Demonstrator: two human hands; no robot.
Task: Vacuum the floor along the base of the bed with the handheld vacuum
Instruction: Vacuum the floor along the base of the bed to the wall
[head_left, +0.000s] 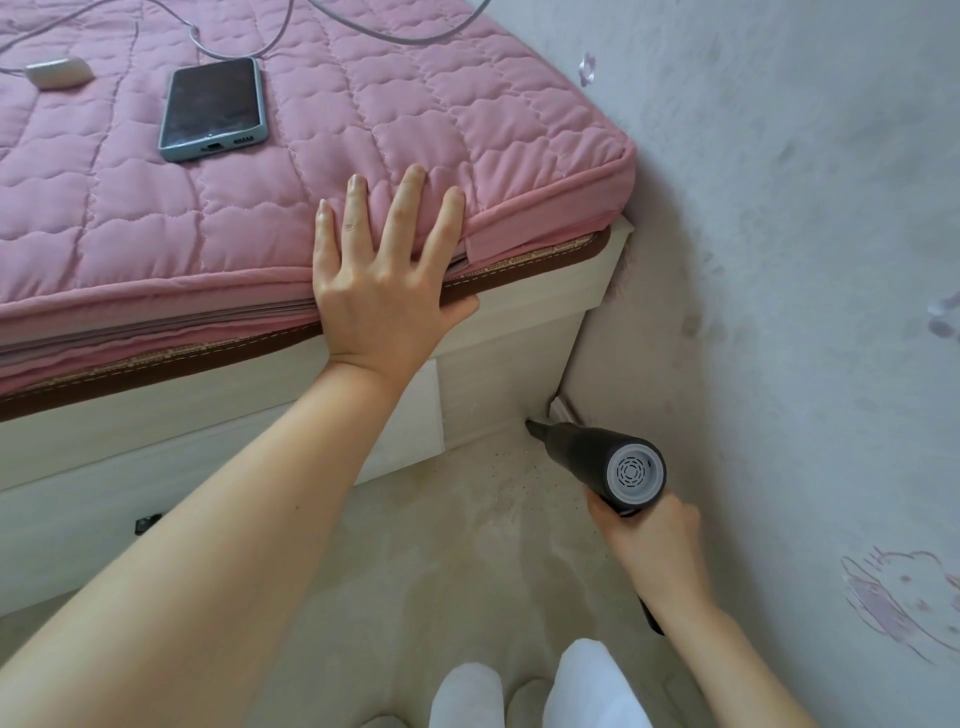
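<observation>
Lower right: right hand (641, 530) grips handheld vacuum (602, 452), nozzle beyond the hand at bed (493, 374) base corner; left hand (382, 275) flat, fingers spread, on mattress edge.

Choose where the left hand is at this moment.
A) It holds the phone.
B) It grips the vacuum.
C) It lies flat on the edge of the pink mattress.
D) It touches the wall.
C: the left hand lies with spread fingers on the edge of the mattress, apart from the phone, while the right hand holds the vacuum.
</observation>
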